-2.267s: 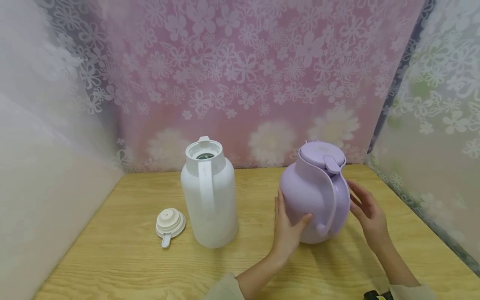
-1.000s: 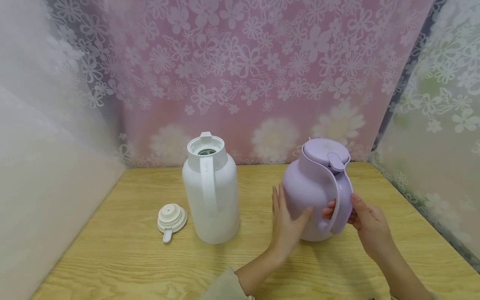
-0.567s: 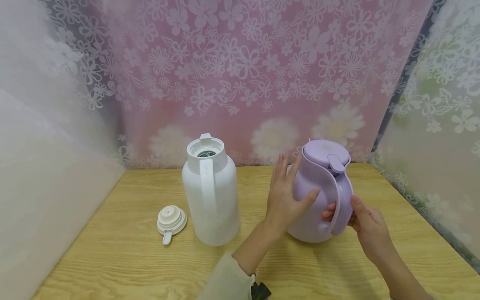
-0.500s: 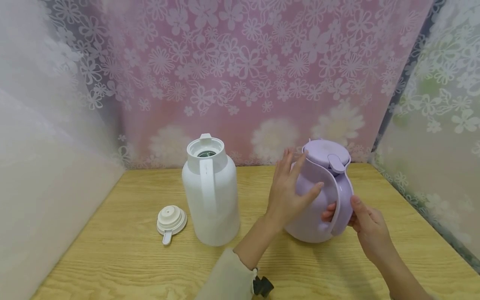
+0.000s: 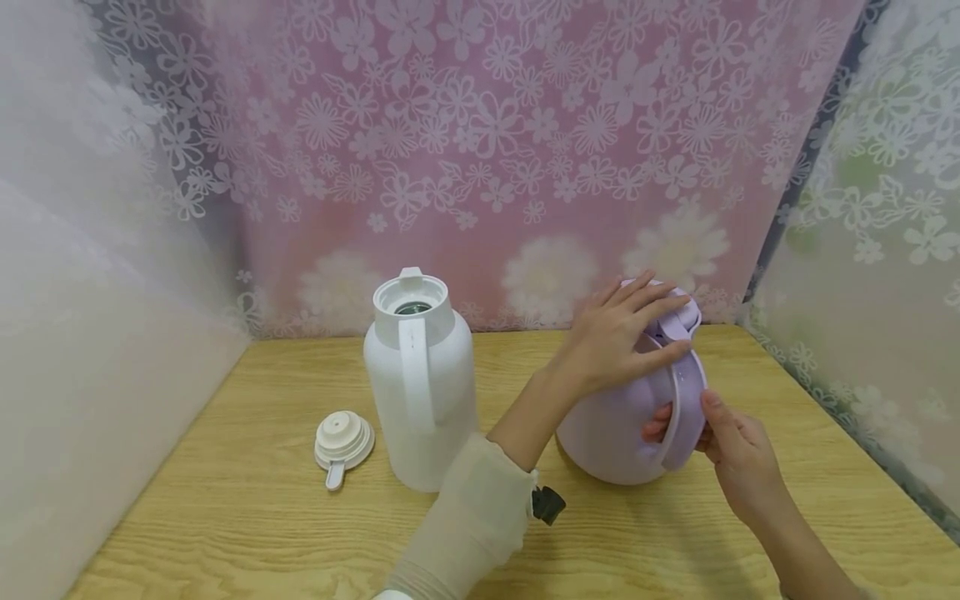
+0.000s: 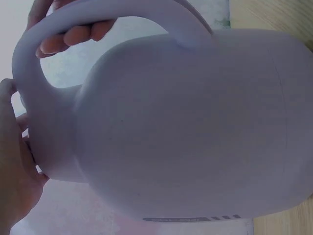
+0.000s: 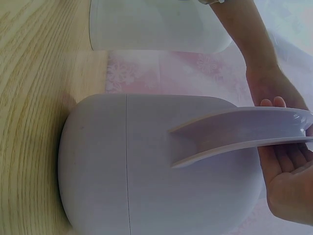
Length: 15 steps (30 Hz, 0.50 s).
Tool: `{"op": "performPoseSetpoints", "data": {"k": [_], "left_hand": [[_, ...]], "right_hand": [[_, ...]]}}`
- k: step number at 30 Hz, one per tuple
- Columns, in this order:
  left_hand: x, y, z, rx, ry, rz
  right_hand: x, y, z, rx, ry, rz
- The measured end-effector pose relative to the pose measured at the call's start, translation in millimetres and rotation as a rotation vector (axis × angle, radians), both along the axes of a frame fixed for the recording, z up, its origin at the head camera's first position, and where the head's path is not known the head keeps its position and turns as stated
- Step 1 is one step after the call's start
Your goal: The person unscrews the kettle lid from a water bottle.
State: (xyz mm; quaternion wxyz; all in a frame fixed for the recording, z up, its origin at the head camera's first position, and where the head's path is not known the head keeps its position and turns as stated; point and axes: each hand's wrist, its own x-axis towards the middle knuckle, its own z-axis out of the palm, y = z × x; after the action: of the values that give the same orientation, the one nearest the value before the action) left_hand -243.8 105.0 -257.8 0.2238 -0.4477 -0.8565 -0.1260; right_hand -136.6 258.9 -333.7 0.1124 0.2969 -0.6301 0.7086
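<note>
lilac plastic thermos jug (image 5: 626,417) sits right of centre in the head view, on the counter (image 5: 247,517), with both hands on it. the right hand (image 5: 731,454) has its fingers hooked through the handle (image 5: 684,408) and thumb on the outside, so it's holding that firmly. the left hand (image 5: 618,333) is draped over the lid (image 5: 678,312) with fingers spread across the top. looks to me like the lid is being worked off, so i'd keep the handle hand low and steady to stop the body spinning, press down lightly and turn from the wrist rather than the fingertips. the jug looks a bit tilted, so don't let it slide on the smooth wood.

counter is light wood grain. left of centre stands a white thermos jug (image 5: 420,392), upright and open at the top, and its white stopper (image 5: 342,442) lies beside it toward the lower left. behind is a pink curtain (image 5: 480,150) with white flower print, with paler floral panels at both side edges.
</note>
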Motion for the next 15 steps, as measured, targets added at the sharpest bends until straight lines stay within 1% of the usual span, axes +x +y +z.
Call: {"op": "performPoseSetpoints", "data": {"k": [3, 5, 8, 12, 15], "left_hand": [[-3.3, 2.2, -1.0, -0.019, 0.0, -0.008], [-5.5, 2.3, -2.5, -0.005, -0.001, -0.023], [-9.4, 1.7, -4.3, 0.02, -0.022, -0.053], [-13.3, 1.0, -4.1, 0.06, -0.097, -0.088], [-14.7, 0.3, -2.6, 0.09, -0.159, -0.11]], "right_hand": [[0.4, -0.3, -1.4, -0.006, 0.0, -0.002], [0.5, -0.5, -2.3, -0.011, -0.001, -0.005], [0.2, -0.2, -3.2, -0.016, 0.0, -0.006], [0.3, -0.7, -3.0, -0.014, 0.002, -0.017], [1.3, -1.6, -1.3, 0.001, 0.005, -0.04]]}}
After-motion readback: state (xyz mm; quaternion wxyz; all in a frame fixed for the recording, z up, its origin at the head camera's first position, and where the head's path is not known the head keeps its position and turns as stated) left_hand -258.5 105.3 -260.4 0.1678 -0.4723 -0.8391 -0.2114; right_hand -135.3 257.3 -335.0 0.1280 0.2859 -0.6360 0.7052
